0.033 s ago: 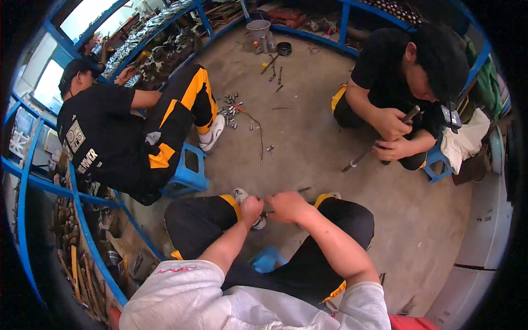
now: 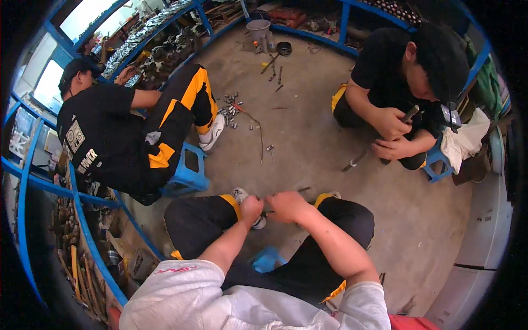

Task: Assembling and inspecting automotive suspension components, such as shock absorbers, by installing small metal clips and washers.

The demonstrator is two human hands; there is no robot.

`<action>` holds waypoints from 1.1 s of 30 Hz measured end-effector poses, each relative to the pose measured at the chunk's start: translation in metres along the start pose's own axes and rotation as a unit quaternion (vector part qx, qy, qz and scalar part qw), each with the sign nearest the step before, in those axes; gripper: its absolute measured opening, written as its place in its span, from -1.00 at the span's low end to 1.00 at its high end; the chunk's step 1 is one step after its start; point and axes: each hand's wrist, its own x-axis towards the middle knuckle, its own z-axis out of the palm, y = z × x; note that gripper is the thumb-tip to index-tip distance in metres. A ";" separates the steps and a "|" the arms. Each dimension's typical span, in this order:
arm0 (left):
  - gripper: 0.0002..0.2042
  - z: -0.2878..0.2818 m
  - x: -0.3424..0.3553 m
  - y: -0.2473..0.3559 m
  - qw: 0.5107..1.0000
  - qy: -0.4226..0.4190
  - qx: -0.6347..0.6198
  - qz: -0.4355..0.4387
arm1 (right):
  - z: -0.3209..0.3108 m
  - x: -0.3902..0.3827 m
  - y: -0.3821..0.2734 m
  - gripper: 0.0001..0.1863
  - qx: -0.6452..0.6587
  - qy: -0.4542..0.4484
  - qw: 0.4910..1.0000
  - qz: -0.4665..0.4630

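My left hand [image 2: 252,209] is closed in front of my knees, above a white shoe [image 2: 240,194]. Close beside it on the right, my right hand [image 2: 287,207] is closed too, its back turned up. Something small and dark shows between the two hands, but my fingers hide most of it and its kind cannot be made out. A short dark rod end [image 2: 303,189] shows just past my right hand; whether it is held or lies on the floor is unclear. Farther off on the concrete floor lie several metal sockets [image 2: 228,111] and a thin bent rod [image 2: 260,137].
A co-worker at the right grips a metal bar [image 2: 357,160] in both hands. Another co-worker sits left on a blue stool [image 2: 187,171]. Blue shelving [image 2: 344,25] lines the back and left. A grey bucket [image 2: 258,28] and black ring [image 2: 284,49] stand far off; a white cabinet [image 2: 478,225] is right.
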 end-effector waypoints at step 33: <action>-0.66 -0.004 -0.035 -0.047 0.999 0.010 0.020 0.036 | 0.034 -0.017 -0.058 -0.53 -0.017 -0.001 1.000 0.026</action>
